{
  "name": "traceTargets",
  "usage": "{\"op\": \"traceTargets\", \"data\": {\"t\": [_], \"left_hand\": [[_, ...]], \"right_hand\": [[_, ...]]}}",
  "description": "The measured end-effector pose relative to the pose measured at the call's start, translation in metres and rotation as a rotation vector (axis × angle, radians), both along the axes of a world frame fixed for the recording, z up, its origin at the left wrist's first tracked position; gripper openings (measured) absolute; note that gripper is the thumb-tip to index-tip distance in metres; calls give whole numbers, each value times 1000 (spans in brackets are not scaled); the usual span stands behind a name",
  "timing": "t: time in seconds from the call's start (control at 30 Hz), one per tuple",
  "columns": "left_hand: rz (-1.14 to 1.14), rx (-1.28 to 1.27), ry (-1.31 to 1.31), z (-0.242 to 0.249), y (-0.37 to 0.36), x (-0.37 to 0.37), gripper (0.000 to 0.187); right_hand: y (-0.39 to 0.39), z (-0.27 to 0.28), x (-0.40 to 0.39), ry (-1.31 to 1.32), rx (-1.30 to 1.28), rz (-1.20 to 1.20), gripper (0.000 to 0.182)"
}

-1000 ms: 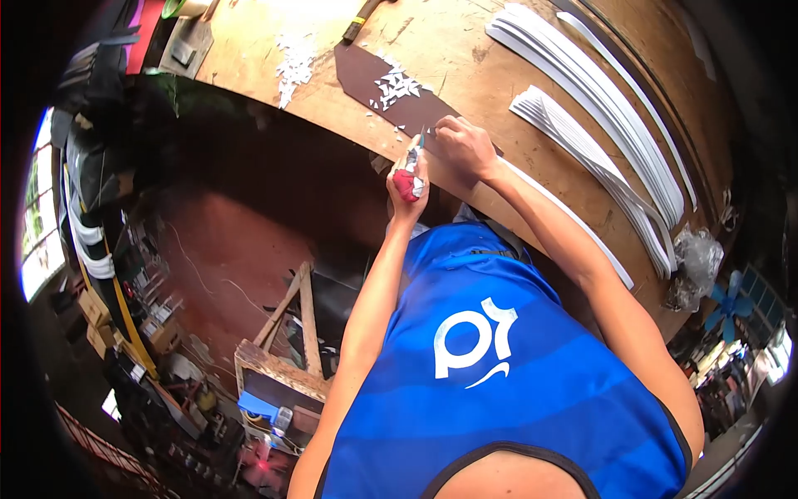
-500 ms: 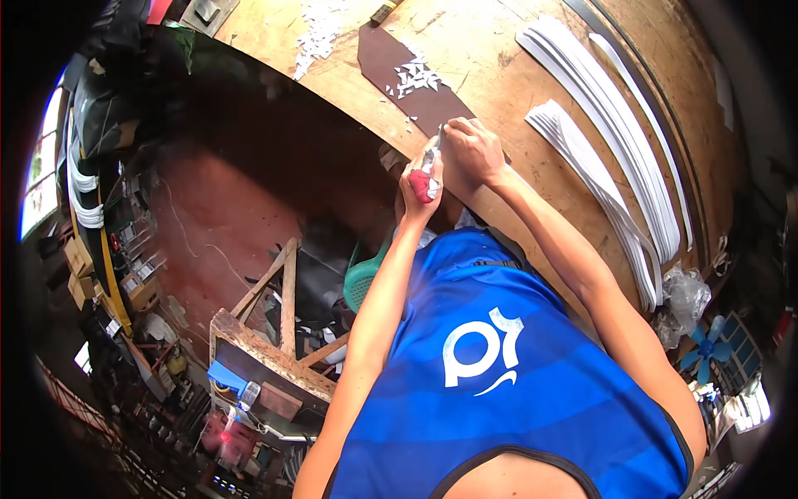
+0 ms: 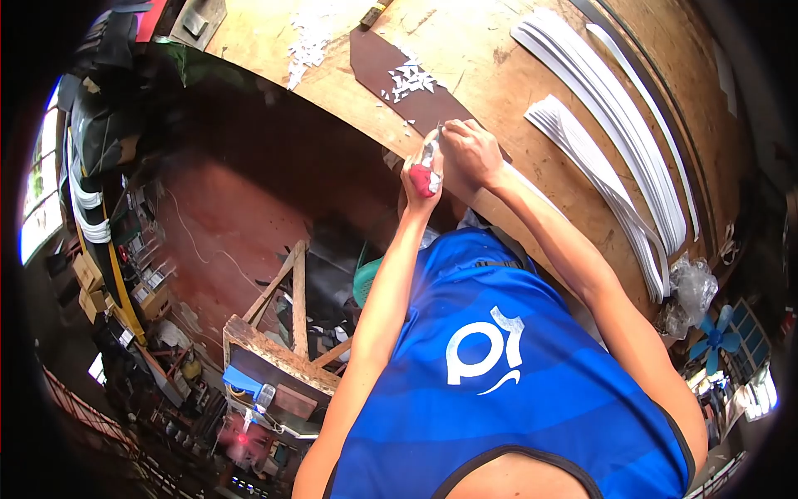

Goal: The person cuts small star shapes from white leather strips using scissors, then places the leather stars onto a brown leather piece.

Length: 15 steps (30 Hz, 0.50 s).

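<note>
My left hand (image 3: 421, 185) is closed around a small knife with a red-and-white wrapped handle (image 3: 424, 180); its narrow grey end points up toward my right fingertips. Beside it, my right hand (image 3: 472, 154) is closed with thumb and finger pinched right at the knife's tip, on something small I cannot make out. A white strip (image 3: 532, 187) shows past my right wrist. Both hands are over the near end of a long brown board (image 3: 432, 108) at the table edge. White cut scraps (image 3: 411, 81) lie on that board, just beyond my hands.
Bundles of white strips (image 3: 598, 100) lie on the wooden table (image 3: 474, 50) to the right. More white scraps (image 3: 307, 51) sit at the far left. A clear plastic bag (image 3: 690, 287) and blue fan (image 3: 715, 341) are at right. Left are a wooden frame (image 3: 283, 353) and green chair (image 3: 366, 279).
The view has shifted slightly. Both hands stay together at the same place on the board, with only small finger movement; the knife remains in my left hand.
</note>
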<state>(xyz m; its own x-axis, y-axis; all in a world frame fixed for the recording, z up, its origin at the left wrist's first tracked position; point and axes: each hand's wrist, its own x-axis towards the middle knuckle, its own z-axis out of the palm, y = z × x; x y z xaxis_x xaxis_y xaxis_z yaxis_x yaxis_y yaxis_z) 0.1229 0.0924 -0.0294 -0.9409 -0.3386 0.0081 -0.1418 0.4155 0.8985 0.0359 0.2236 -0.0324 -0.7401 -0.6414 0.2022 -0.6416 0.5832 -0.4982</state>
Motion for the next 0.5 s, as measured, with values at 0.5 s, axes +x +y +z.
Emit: {"op": "traceTargets", "data": {"t": [0.5], "left_hand": [[22, -123, 16, 16, 4, 16, 24]], "right_hand": [[-3, 1, -1, 19, -13, -18, 17]]}}
